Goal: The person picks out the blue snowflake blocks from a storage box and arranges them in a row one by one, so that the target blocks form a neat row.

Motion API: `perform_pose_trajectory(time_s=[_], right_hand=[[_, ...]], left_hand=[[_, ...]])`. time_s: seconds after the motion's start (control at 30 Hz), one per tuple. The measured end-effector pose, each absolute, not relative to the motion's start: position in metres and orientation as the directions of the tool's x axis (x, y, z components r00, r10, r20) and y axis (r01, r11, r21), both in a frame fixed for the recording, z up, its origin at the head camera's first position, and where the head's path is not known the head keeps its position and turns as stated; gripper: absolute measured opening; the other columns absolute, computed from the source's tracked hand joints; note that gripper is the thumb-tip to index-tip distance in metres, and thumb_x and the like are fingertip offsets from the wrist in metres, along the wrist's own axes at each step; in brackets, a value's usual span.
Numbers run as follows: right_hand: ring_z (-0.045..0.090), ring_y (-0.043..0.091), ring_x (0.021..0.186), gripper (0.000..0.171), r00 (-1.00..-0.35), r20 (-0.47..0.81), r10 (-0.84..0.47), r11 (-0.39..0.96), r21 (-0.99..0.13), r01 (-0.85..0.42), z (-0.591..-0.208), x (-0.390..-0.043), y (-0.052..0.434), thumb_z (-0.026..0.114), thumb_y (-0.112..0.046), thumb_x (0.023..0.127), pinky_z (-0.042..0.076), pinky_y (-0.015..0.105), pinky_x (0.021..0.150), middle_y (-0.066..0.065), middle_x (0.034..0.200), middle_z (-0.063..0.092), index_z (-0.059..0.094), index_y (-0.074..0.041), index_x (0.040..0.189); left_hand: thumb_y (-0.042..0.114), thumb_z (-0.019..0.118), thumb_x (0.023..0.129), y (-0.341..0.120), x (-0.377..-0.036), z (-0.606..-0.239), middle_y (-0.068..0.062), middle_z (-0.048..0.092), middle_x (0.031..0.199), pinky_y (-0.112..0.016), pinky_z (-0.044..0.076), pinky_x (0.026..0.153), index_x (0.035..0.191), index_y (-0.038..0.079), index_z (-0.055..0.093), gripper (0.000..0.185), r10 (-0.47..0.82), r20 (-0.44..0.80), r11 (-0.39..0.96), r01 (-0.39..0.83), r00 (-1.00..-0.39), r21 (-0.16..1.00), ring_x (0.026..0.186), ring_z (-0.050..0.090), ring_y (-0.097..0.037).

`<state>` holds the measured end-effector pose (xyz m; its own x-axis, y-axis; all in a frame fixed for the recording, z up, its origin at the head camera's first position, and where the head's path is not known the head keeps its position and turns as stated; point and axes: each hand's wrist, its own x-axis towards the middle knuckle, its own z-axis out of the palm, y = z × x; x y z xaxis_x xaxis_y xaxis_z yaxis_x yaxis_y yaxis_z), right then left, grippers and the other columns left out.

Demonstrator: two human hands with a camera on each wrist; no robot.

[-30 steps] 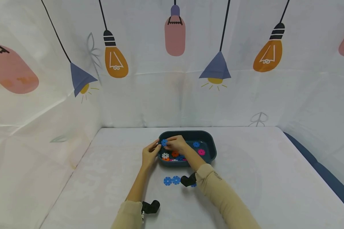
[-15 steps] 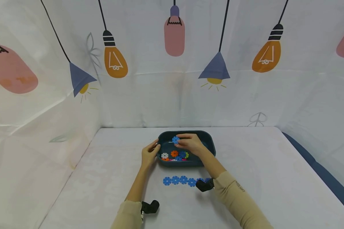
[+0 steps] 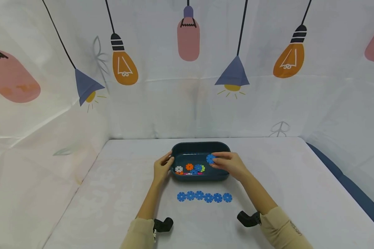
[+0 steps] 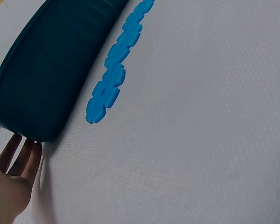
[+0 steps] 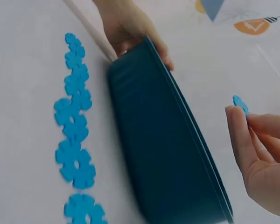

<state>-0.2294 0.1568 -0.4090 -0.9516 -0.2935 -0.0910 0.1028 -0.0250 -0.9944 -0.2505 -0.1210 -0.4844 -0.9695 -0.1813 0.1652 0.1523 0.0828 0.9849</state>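
Observation:
My left hand (image 3: 162,167) holds the left end of a dark green tray (image 3: 187,178), its fingers against the outside wall and rim. In the left wrist view the fingers (image 4: 19,158) touch the tray's end near its lower edge. My right hand (image 3: 232,165) pinches a blue flower-shaped disc (image 3: 210,158) between thumb and fingers, over the tray's right side. The right wrist view shows this disc (image 5: 241,103) edge-on at the fingertips. Inside the tray, toward the front left, lie several discs: white (image 3: 179,169), orange (image 3: 189,167), blue, yellow-green and pink.
A row of several blue flower discs (image 3: 199,195) lies on the white table (image 3: 118,193) in front of the tray. A white curtain (image 3: 162,110) printed with lamps hangs behind. Black camera mounts (image 3: 163,224) stick out from both wrists.
My right hand has moved right across the tray with the blue disc pinched in it, and its forearm has uncovered the row of discs. The left hand stays at the tray's end.

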Motion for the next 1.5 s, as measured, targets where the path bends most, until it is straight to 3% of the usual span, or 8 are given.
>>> perform_pose_trajectory(time_s=[0.4, 0.57, 1.0, 1.5], right_hand=[[0.064, 0.025, 0.084, 0.042, -0.939, -0.099, -0.329, 0.081, -0.994, 0.076, -0.423, -0.193, 0.218, 0.056, -0.011, 0.087, 0.049, 0.033, 0.077, 0.017, 0.095, 0.064, 0.046, 0.017, 0.116], [0.064, 0.020, 0.081, 0.041, -0.943, -0.101, -0.318, 0.123, -0.990, 0.065, -0.436, -0.182, 0.231, 0.057, -0.011, 0.087, 0.050, 0.031, 0.074, 0.016, 0.094, 0.065, 0.048, 0.019, 0.113], [0.065, 0.023, 0.074, 0.038, -0.962, -0.101, -0.254, 0.283, -0.959, 0.026, -0.463, -0.167, 0.244, 0.058, -0.009, 0.085, 0.051, 0.024, 0.068, 0.025, 0.087, 0.064, 0.050, 0.019, 0.109], [0.064, 0.017, 0.069, 0.033, -0.957, -0.177, -0.228, 0.290, -0.951, 0.107, -0.465, -0.161, 0.240, 0.060, -0.005, 0.082, 0.052, 0.026, 0.064, 0.020, 0.087, 0.064, 0.054, 0.020, 0.103]], left_hand=[[0.024, 0.062, 0.084, -0.121, -0.252, -0.484, -0.011, 0.058, 0.115, -0.032, 0.051, 0.074, 0.117, 0.014, 0.060, 0.035, -0.182, 0.148, 0.075, 0.136, -0.972, 0.988, 0.098, 0.055, -0.022], [0.025, 0.062, 0.083, -0.122, -0.253, -0.485, -0.012, 0.058, 0.115, -0.033, 0.051, 0.075, 0.117, 0.014, 0.060, 0.035, -0.175, 0.154, 0.070, 0.144, -0.973, 0.987, 0.098, 0.055, -0.022], [0.025, 0.062, 0.083, -0.122, -0.252, -0.485, -0.012, 0.059, 0.113, -0.034, 0.051, 0.074, 0.117, 0.013, 0.060, 0.035, -0.175, 0.161, 0.066, 0.152, -0.971, 0.986, 0.095, 0.056, -0.022], [0.024, 0.063, 0.083, -0.122, -0.252, -0.487, -0.012, 0.059, 0.112, -0.032, 0.051, 0.073, 0.116, 0.014, 0.061, 0.035, -0.184, 0.144, 0.066, 0.134, -0.972, 0.989, 0.094, 0.057, -0.022]])
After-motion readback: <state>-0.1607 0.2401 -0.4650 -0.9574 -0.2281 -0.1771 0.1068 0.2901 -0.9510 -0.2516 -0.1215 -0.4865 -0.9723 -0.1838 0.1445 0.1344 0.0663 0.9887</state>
